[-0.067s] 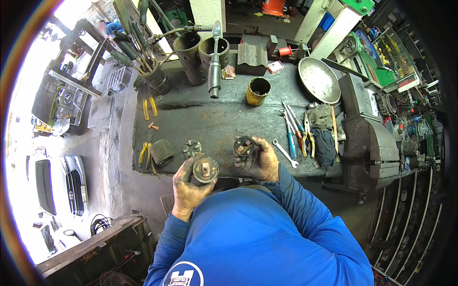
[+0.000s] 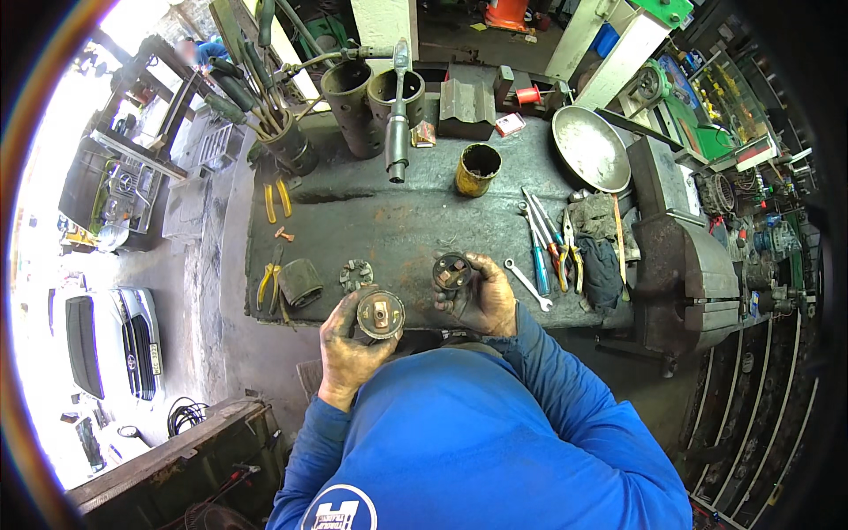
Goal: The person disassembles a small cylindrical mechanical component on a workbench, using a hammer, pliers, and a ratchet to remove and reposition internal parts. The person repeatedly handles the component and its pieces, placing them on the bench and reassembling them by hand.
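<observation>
My left hand [image 2: 339, 355] has its fingers closed round a round metal part [image 2: 380, 314] with a toothed-looking rim and a copper-coloured block at its centre. To its right, my right hand [image 2: 493, 305] grips a smaller black round cap [image 2: 452, 270] with copper-coloured contacts on its face. Both parts are held apart, over the near edge of the dark workbench [image 2: 415, 221]. Just beyond my left hand lies a grey ring-shaped part [image 2: 357, 276] with notches. A short dark cylinder [image 2: 301, 282] is beside yellow-handled pliers [image 2: 267, 284] at the left.
A combination wrench [image 2: 530, 284], screwdrivers [image 2: 538, 261] and pliers [image 2: 570, 243] lie right of my right hand, near dark rags [image 2: 601, 265]. A heavy vise [image 2: 698, 283] stands at the right edge. Farther back are a yellow can [image 2: 477, 177], a metal bowl [image 2: 590, 148] and a torch [image 2: 397, 141].
</observation>
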{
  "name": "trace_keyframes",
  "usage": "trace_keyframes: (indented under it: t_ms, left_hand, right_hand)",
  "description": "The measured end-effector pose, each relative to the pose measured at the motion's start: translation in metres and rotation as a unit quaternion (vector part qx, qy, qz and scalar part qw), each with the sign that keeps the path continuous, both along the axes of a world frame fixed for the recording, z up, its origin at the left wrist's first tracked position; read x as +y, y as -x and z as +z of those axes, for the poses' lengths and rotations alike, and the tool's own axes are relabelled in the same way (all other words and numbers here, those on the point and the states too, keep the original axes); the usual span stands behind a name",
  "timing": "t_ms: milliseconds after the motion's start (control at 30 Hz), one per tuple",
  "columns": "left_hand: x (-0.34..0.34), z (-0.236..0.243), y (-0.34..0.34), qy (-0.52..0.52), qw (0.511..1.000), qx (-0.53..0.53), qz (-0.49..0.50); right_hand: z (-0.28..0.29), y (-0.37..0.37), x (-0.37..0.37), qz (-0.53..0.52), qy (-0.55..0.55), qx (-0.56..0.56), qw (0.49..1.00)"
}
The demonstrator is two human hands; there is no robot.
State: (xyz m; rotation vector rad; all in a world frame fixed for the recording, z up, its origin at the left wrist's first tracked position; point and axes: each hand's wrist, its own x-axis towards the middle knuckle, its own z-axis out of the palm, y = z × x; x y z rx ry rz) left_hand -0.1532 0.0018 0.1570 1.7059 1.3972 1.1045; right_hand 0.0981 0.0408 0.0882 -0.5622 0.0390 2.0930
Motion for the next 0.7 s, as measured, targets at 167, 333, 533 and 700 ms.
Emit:
trace_keyframes:
  t_ms: [167, 333, 533, 700]
  left_hand:
    - [-0.001, -0.005, 0.002, 0.023, 1.000, -0.017, 0.001]
    - [-0.001, -0.008, 0.004, 0.003, 1.000, -0.012, -0.009]
    - [-0.003, -0.007, 0.002, 0.002, 1.000, -0.018, 0.005]
    - [-0.003, -0.006, 0.000, 0.010, 1.000, -0.021, 0.007]
  right_hand:
    - [0.017, -0.001, -0.002, -0.015, -0.085, -0.217, 0.972]
    - [0.021, -0.008, -0.002, -0.033, -0.352, -0.616, 0.704]
    - [0.013, -0.013, -0.002, -0.070, -0.426, -0.685, 0.587]
    - [0.011, -0.016, -0.004, -0.075, -0.446, -0.693, 0.562]
